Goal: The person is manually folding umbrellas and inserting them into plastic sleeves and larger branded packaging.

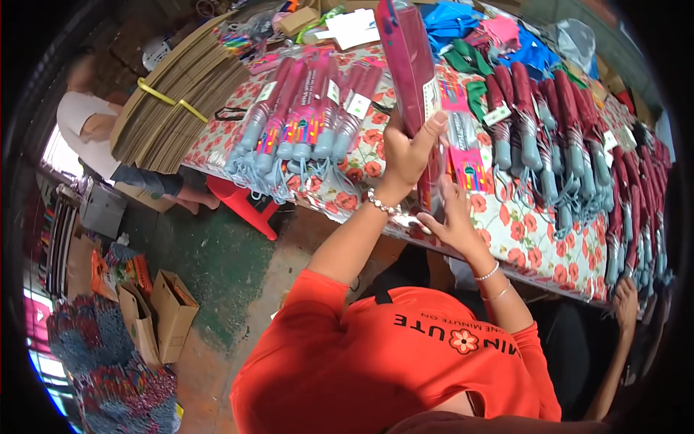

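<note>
Maroon bagged umbrella (408,61) in left hand (407,148).

Small packing workshop or warehouse, not a home. Long table (549,239) under a red-flowered cloth, loaded with dozens of identical folded maroon umbrellas (549,137) with grey handles and hang tags, many in clear sleeves. Bundle of flattened cardboard cartons (181,101) strapped with yellow band at the table's far end. Bare, stained concrete floor (224,275). Open cardboard boxes (163,315) and a heap of more umbrellas (108,376) on the floor. Red plastic stool (246,202). Another person seated beside the cartons.
</note>
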`<move>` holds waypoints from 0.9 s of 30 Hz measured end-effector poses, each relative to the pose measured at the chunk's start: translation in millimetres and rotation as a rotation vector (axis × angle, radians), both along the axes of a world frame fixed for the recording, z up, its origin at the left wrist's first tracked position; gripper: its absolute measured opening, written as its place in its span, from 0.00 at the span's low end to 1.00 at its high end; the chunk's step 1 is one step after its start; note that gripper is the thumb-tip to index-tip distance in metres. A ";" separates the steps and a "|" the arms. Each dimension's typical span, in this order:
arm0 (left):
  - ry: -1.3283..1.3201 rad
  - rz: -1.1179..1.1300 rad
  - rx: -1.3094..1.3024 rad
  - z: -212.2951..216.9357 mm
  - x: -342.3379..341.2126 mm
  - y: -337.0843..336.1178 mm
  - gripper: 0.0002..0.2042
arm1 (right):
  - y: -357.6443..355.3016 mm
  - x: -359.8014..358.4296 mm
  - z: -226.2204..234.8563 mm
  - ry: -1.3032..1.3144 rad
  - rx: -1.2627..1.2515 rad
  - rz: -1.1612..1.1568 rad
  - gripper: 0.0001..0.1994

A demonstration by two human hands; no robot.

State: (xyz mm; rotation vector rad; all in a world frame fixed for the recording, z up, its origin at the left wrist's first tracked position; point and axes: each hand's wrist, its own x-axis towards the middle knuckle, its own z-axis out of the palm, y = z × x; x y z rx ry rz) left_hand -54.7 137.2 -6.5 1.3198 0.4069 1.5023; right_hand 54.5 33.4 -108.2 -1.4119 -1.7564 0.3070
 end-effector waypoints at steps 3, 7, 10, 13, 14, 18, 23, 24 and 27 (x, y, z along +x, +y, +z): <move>-0.020 -0.059 -0.157 10.3 -16.8 17.3 0.13 | 24.0 -15.0 8.2 -0.131 0.065 0.007 0.35; -0.230 -0.201 -0.344 31.7 -58.2 64.4 0.20 | 44.7 -44.2 57.7 0.713 -0.248 0.403 0.33; 0.054 0.200 0.049 8.6 -72.2 77.6 0.26 | 72.5 -73.5 78.5 0.801 -0.271 0.473 0.31; 0.377 0.428 0.237 2.3 -83.8 82.8 0.36 | 96.8 -78.9 89.5 0.907 -0.278 0.500 0.29; 0.414 0.281 0.038 21.4 -97.3 80.2 0.39 | 101.0 -72.5 93.8 0.774 -0.273 0.501 0.28; 0.867 0.484 0.081 31.7 -161.8 130.6 0.40 | 106.1 -66.7 94.2 0.383 -0.285 0.530 0.25; 1.438 0.453 0.032 13.5 -194.5 198.0 0.40 | 71.3 -4.4 73.9 0.315 -0.293 0.291 0.21; 1.569 0.424 0.018 -0.5 -198.7 214.6 0.41 | 64.6 7.5 63.2 0.284 -0.270 0.244 0.19; 1.706 0.474 0.129 -8.3 -195.0 223.0 0.37 | 36.4 42.1 43.3 0.200 -0.192 0.112 0.16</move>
